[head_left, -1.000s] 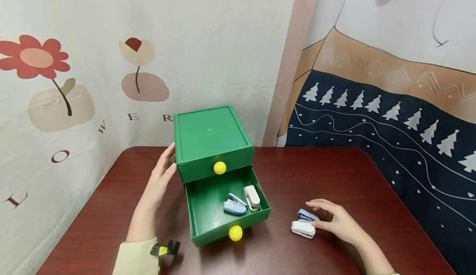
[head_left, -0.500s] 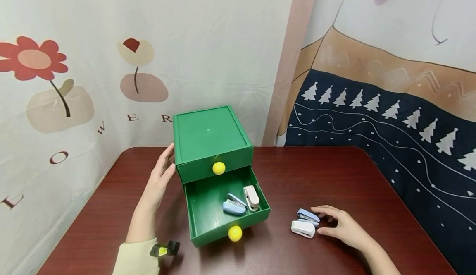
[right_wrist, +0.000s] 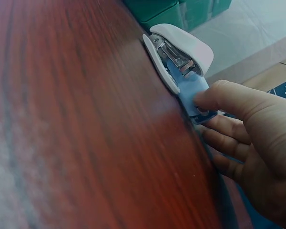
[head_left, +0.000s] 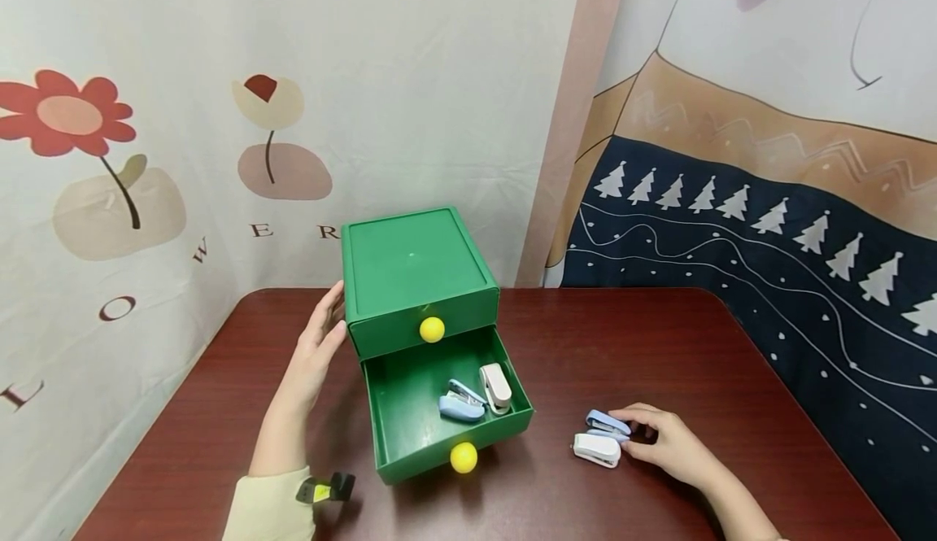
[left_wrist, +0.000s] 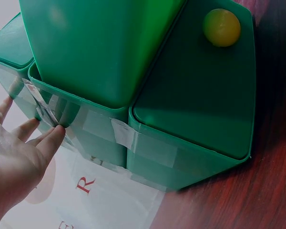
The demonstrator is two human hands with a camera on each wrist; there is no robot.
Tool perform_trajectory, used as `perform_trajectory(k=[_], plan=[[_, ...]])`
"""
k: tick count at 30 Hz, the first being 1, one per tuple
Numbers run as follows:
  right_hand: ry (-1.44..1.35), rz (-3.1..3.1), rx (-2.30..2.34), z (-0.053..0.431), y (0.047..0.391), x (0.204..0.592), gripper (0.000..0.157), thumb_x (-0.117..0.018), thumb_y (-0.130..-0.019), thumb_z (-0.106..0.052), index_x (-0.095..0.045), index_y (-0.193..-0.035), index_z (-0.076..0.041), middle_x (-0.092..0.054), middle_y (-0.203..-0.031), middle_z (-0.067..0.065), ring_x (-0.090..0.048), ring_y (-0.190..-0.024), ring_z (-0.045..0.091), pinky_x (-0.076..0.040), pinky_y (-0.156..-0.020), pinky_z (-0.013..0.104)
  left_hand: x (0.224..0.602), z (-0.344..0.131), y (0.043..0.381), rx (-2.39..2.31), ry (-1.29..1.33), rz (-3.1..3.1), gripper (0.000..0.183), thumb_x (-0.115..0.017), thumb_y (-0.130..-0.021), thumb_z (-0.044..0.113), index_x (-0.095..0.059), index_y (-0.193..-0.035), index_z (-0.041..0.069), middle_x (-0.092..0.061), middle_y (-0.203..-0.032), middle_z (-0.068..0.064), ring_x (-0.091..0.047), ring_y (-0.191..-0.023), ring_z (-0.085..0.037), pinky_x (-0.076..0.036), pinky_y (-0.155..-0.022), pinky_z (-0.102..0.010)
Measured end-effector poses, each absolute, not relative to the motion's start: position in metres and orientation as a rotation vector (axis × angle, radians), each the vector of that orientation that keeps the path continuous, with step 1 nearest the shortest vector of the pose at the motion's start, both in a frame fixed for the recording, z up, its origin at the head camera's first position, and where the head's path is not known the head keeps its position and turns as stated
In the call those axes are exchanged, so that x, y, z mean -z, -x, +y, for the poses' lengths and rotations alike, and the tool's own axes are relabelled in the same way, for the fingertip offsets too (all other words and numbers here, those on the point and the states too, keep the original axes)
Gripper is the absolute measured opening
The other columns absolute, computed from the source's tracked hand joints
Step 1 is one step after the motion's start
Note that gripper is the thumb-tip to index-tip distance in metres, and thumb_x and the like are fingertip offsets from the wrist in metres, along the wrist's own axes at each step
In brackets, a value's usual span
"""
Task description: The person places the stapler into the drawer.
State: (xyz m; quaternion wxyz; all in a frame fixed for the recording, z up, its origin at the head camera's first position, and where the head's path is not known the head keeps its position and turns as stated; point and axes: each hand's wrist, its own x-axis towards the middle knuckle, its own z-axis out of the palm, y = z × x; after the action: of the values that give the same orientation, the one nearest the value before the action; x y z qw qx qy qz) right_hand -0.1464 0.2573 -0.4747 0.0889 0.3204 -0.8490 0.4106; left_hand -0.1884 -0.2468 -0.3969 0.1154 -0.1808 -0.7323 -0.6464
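On the red-brown wood-grained surface point(head_left: 556, 354): one light-blue plastic stapler point(right_wrist: 190, 89), lying left of the nearer right hand point(head_left: 673, 445), long axis pointing toward the fingers, which are pinching its end.

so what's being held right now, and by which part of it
The right hand pinches the light blue stapler on the table by the end nearest that hand. The left hand only touches the green drawer unit.

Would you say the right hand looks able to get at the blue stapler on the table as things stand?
Very likely yes: the right hand is at one end of the blue stapler, with nothing visible in between; the white stapler beside it only seems to crowd its near side.
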Motion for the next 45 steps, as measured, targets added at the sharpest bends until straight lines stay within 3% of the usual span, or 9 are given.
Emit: perform_trajectory(k=[8, 21, 31, 42, 45], plan=[[-0.913, -2.503, -1.196, 0.261, 0.154, 0.489, 0.037, -0.075, -0.068, 0.014, -0.068, -0.103, 0.007, -0.063, -0.092, 0.012, -0.05, -0.066, 0.019, -0.041, -0.056, 0.026, 0.395, -0.246, 0.189, 1.897, 0.528, -2.149, 0.053, -0.038, -0.104, 0.01, -0.021, -0.154, 0.016, -0.026, -0.152, -0.005, -0.026, -0.135, -0.022, -0.029, -0.097, -0.019], [-0.825, -2.495, -1.172, 0.265, 0.16, 0.491, 0.043, -0.077, -0.069, 0.006, -0.071, -0.109, -0.008, -0.063, -0.098, -0.005, -0.047, -0.068, 0.007, -0.039, -0.058, 0.02, 0.396, -0.246, 0.188, 1.892, 0.518, -2.155, 0.053, -0.038, -0.104, 0.011, -0.021, -0.154, 0.015, -0.026, -0.152, -0.005, -0.026, -0.135, -0.024, -0.029, -0.097, -0.02], [-0.799, -2.422, -1.201, 0.248, 0.164, 0.47, 0.044, -0.077, -0.071, 0.007, -0.07, -0.111, -0.01, -0.063, -0.104, -0.002, -0.048, -0.072, 0.009, -0.039, -0.059, 0.021, 0.396, -0.246, 0.188, 1.893, 0.534, -2.145, 0.053, -0.037, -0.104, 0.01, -0.021, -0.154, 0.015, -0.027, -0.151, -0.005, -0.028, -0.134, -0.02, -0.03, -0.097, -0.018], [-0.856, -2.306, -1.212, 0.216, 0.164, 0.444, 0.043, -0.076, -0.066, 0.015, -0.069, -0.106, 0.001, -0.063, -0.1, 0.011, -0.048, -0.069, 0.017, -0.038, -0.056, 0.023, 0.395, -0.246, 0.188, 1.901, 0.534, -2.144, 0.052, -0.037, -0.104, 0.01, -0.022, -0.154, 0.015, -0.026, -0.151, -0.005, -0.026, -0.135, -0.023, -0.029, -0.097, -0.018], [-0.849, -2.321, -1.247, 0.206, 0.163, 0.434, 0.045, -0.076, -0.069, 0.013, -0.069, -0.11, -0.002, -0.064, -0.104, 0.007, -0.051, -0.074, 0.014, -0.04, -0.059, 0.022, 0.395, -0.246, 0.188, 1.896, 0.536, -2.152, 0.053, -0.037, -0.104, 0.01, -0.022, -0.154, 0.015, -0.026, -0.152, -0.005, -0.027, -0.135, -0.021, -0.029, -0.097, -0.018]])
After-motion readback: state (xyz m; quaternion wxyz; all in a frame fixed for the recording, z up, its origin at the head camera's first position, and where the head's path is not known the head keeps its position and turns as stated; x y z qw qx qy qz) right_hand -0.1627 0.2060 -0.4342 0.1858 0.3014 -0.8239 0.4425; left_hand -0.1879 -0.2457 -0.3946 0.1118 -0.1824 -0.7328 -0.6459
